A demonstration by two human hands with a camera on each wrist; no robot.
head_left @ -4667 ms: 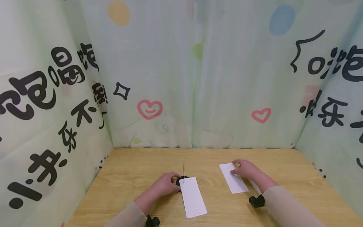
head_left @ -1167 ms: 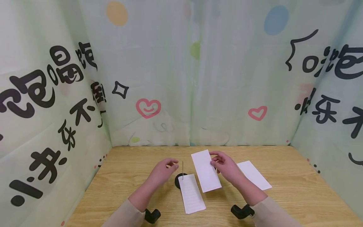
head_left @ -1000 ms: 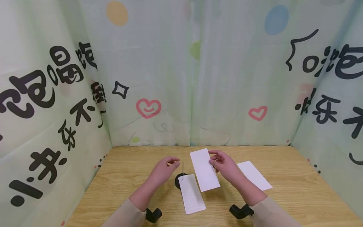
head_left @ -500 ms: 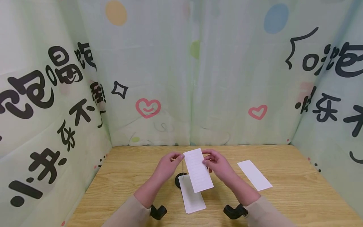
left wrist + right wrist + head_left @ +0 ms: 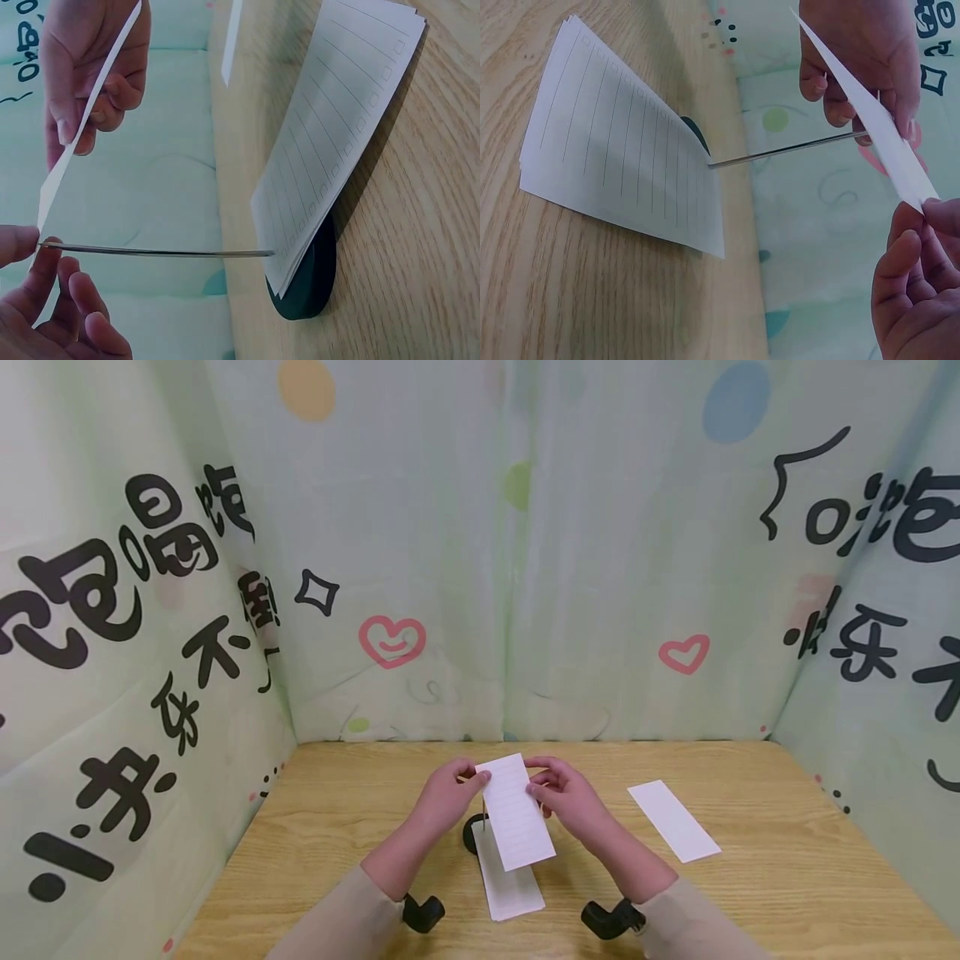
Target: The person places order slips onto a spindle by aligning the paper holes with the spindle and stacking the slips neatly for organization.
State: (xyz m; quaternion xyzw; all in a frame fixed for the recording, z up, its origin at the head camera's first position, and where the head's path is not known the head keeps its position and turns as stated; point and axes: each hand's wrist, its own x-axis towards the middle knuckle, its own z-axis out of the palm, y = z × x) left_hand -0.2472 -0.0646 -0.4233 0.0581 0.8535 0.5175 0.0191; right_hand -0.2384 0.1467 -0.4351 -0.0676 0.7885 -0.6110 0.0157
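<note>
A lined white paper slip [image 5: 517, 818] is pinched at its upper left corner by my left hand [image 5: 447, 793] and at its right edge by my right hand [image 5: 566, 795]. Under it stands a bill spike, a thin metal rod [image 5: 165, 252] on a round black base [image 5: 319, 277]. The rod's tip meets the slip right beside my left fingertips in the left wrist view. Several lined slips [image 5: 619, 142] are stacked on the spike at its base, the rod passing through them near one end. In the head view the held slip covers part of that stack.
Another white paper slip [image 5: 673, 821] lies flat on the wooden table [image 5: 780, 860] to the right. Printed curtains [image 5: 585, 568] enclose the table at the back and both sides. A black wrist-worn device [image 5: 611, 918] sits below each forearm.
My right hand has picked up a slip from the right and carried it left over the spike. My left hand has left the base, risen and taken hold of the slip's corner.
</note>
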